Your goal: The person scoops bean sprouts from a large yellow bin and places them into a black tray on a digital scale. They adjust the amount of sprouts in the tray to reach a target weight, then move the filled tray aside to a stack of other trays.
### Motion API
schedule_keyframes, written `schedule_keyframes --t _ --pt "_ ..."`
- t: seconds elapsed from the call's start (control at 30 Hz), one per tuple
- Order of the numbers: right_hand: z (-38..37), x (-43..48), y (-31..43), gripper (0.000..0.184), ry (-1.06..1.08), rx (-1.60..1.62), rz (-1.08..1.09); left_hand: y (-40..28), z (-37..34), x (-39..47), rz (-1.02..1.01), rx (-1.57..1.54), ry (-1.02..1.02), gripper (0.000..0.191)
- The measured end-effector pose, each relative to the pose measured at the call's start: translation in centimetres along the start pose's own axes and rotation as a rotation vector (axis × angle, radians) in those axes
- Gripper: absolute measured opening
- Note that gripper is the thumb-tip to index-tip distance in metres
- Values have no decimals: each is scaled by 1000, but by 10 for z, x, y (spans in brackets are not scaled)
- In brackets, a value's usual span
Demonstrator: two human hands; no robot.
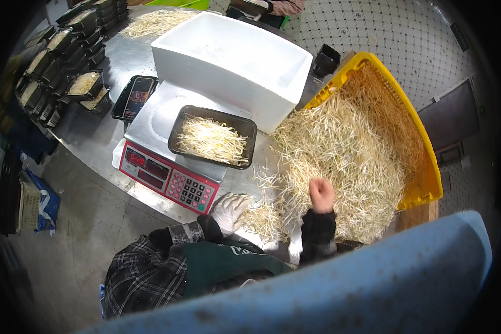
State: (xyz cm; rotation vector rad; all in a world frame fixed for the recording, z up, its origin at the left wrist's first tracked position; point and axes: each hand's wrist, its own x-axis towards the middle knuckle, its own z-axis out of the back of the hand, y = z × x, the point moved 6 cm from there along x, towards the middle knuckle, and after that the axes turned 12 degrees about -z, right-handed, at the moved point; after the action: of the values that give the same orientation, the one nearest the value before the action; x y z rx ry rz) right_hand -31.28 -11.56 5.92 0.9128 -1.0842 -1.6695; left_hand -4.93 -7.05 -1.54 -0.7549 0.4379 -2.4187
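Note:
My left hand (229, 212), in a white glove, lies at the table's front edge with its fingers against a small heap of loose bean sprouts (264, 220). Bare and slightly blurred, my right hand (322, 195) is over the large pile of bean sprouts (350, 146); its fingertips are hidden, so whether it grips any sprouts is unclear. A black plastic tray (250, 146) holding bean sprouts (213, 140) rests on the steel pan of a red digital scale (171, 177). The scale's display is lit.
Behind the scale stands a white foam box (229, 92). A yellow crate (432, 167) lies tipped around the sprout pile. Left are a phone (138, 98) on a black tray and stacks of filled trays (58, 62). Another person's sleeve (286, 6) shows beyond. A blue brim (317, 288) crosses below.

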Motion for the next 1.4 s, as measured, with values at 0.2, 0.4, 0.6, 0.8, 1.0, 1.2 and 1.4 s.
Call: schedule_keyframes --t 0.2,0.4,0.6,0.8,1.0,1.2,1.4 --pt "87 -188 -159 41 504 -1263 -664 -33 3 20 -182 117 349 81" --pt "-12 -158 -120 36 261 -446 -385 -29 -31 43 -35 174 362 83" --pt "-50 -124 -23 22 176 -295 -37 -16 33 68 249 -704 -351 52" --pt "-136 -148 5 25 355 -364 390 1 -1 43 746 -1354 -625 43" --pt "-137 -146 20 17 537 -148 4 11 4 39 732 -1545 -682 41" --pt "-139 -147 39 16 343 -367 477 8 9 41 733 -1556 -709 41" --pt "-154 -161 38 11 662 -367 592 -13 22 54 656 -1358 -604 37"
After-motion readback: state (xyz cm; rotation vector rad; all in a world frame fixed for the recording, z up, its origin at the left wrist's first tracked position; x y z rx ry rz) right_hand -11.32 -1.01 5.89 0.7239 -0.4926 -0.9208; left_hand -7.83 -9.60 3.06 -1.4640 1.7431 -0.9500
